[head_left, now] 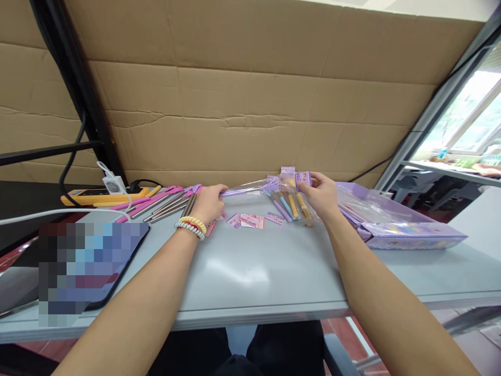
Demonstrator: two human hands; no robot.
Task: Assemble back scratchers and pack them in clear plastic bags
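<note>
My left hand [210, 203] is closed around the near end of a purple back scratcher [245, 190], which has a thin rod and a claw-like head and seems to lie inside a clear plastic sleeve. The fingers of my right hand [323, 194] pinch a small purple printed card [302, 180] at the sleeve's other end. Below the sleeve, several packaged back scratchers [291, 204] with purple, blue and yellow handles lie fanned out. Small pink and purple printed cards [252, 221] are scattered between my hands. Beside my left hand rest loose back scratchers [166, 204] with metal rods and pink parts.
A purple display box [415, 235] with clear plastic in it stands on the grey table [258, 282] at right. At left are a blurred-out tablet-like device [117, 261], a yellow-and-black meter [105, 196] and a white cable [58, 213]. A cardboard panel [250, 104] rises behind.
</note>
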